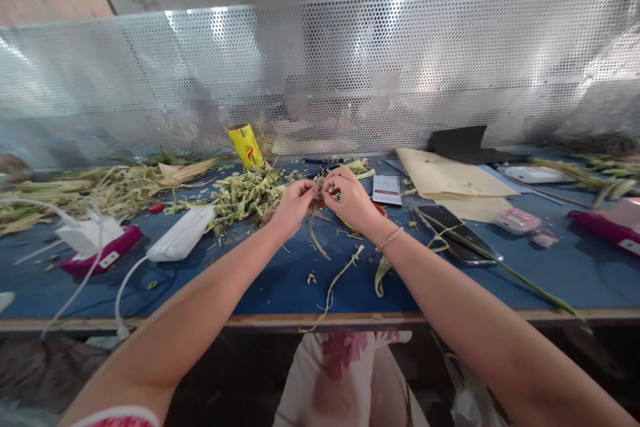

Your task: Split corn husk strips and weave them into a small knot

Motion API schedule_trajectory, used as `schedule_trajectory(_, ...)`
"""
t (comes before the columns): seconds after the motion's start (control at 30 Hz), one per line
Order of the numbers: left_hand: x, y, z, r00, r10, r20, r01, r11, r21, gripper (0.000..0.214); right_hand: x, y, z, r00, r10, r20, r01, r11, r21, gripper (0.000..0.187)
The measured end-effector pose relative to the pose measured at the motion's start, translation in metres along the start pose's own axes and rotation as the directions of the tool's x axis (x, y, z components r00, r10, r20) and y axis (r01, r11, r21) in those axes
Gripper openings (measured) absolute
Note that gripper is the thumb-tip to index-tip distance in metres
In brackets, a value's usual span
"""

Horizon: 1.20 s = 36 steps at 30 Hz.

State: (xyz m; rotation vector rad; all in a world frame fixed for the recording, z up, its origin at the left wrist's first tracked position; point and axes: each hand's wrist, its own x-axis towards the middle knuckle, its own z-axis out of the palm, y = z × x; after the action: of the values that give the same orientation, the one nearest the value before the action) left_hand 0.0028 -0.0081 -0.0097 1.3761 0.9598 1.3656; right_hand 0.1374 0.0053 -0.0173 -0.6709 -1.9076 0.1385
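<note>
Near the middle of the table, my left hand (296,205) and my right hand (349,199) meet fingertip to fingertip, thumbs and forefingers pinched. Between them is a small bit of dry plant strip (316,238), one end hanging down toward the table; the fingers hide its upper part. Left of my left hand lies a heap of pale green plant scraps (247,195). A thin curled plant fibre (334,287) reaches the front edge, and another withered strip (381,277) lies under my right wrist.
A yellow tube (246,147) stands tilted before the perforated metal screen (340,73). On the left are a white power bank (183,235), a purple power strip (100,255) and long dry leaves (115,188). To the right lie a phone (457,235), brown paper (450,175) and a long green stem (525,278).
</note>
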Motion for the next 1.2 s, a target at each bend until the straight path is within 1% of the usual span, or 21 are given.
schedule_trajectory(0.1,-0.0009,0.0012,0.0018,0.999,-0.036,0.015,0.037,0.997,-0.064,0.021,0.0000,-0.0005,-0.0002,1.000,-0.009,-0.001,0.009,1.000,-0.015,0.009)
schedule_trajectory(0.27,-0.0007,0.0019,0.0004,1.000,-0.003,-0.006,0.003,1.000,-0.006,0.023,-0.0005,-0.0046,-0.0017,1.000,-0.016,0.024,0.017,0.999,-0.039,0.007)
schedule_trajectory(0.37,-0.0013,0.0021,-0.0003,1.000,0.013,0.009,-0.013,1.000,-0.009,0.025,-0.0007,-0.0063,-0.0014,1.000,0.000,0.021,0.000,1.000,-0.018,0.008)
schedule_trajectory(0.57,-0.0041,0.0054,0.0012,0.999,0.040,0.019,-0.039,0.997,-0.068,0.027,0.0014,-0.0075,-0.0011,0.995,0.104,-0.010,-0.103,0.994,0.041,0.008)
schedule_trajectory(0.77,-0.0042,0.0065,0.0008,0.995,0.088,0.047,-0.083,0.992,-0.092,0.027,0.0022,-0.0060,-0.0022,0.990,0.123,-0.070,-0.117,0.990,0.084,0.008)
schedule_trajectory(0.87,-0.0025,0.0043,-0.0013,0.993,0.097,0.062,-0.092,0.992,-0.086,0.027,0.0018,-0.0051,-0.0023,0.991,0.110,-0.080,-0.103,0.991,0.089,0.008)
schedule_trajectory(0.93,-0.0011,0.0027,-0.0033,0.991,0.114,0.072,-0.111,0.993,-0.050,0.026,0.0017,-0.0056,-0.0026,0.991,0.100,-0.083,-0.094,0.992,0.082,0.009)
schedule_trajectory(1.03,0.0000,0.0030,-0.0063,0.981,0.178,0.075,-0.184,0.979,0.084,0.022,0.0019,-0.0075,-0.0035,0.990,0.110,-0.086,-0.103,0.991,0.080,0.010)
schedule_trajectory(1.13,-0.0009,0.0070,-0.0076,0.966,0.237,0.103,-0.255,0.937,0.240,0.017,0.0024,-0.0093,-0.0045,0.991,0.112,-0.068,-0.105,0.990,0.096,0.010)
schedule_trajectory(1.2,-0.0021,0.0100,-0.0076,0.958,0.257,0.125,-0.284,0.905,0.316,0.014,0.0028,-0.0096,-0.0046,0.992,0.114,-0.058,-0.107,0.989,0.101,0.010)
